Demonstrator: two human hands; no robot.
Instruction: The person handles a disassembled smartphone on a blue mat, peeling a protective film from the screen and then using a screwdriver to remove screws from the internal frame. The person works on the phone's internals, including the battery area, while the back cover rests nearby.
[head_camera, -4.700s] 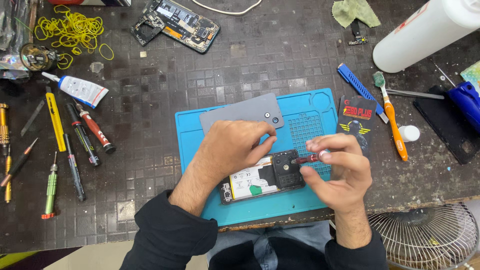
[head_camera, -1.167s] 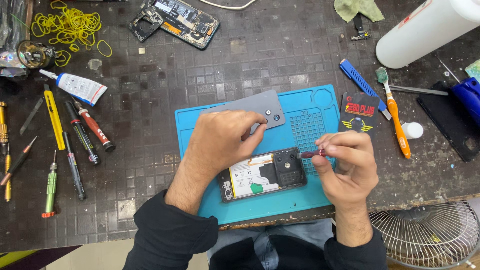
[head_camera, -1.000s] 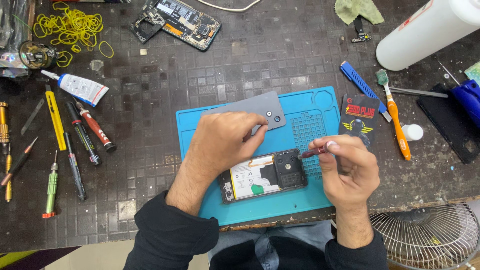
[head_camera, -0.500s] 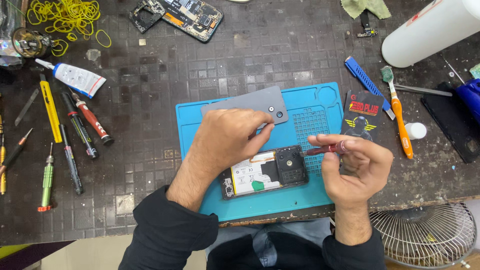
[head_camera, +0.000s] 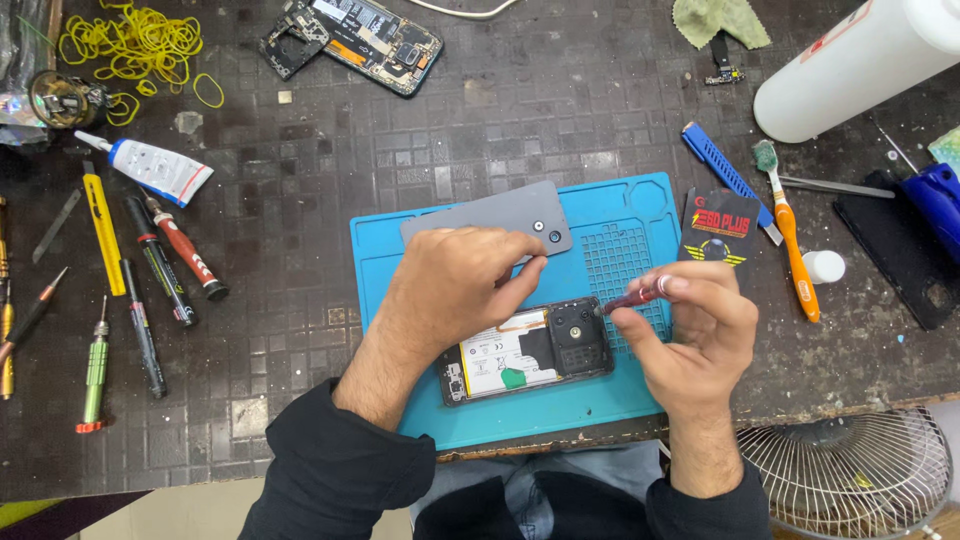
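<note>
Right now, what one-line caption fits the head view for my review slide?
Left hand steadies an opened phone on a blue mat while the right hand holds a small red screwdriver at its top corner.

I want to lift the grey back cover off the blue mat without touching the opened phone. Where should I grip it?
Take the grey back cover by its long far edge, coming from the side away from the person: that edge lies bare, while the left hand covers its near edge.

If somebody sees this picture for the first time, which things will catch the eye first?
The blue repair mat at the centre, where an opened phone lies with its battery exposed. The left hand steadies the phone, while the right hand holds a red screwdriver at its top corner. Yellow rubber bands stand out at the upper left.
</note>
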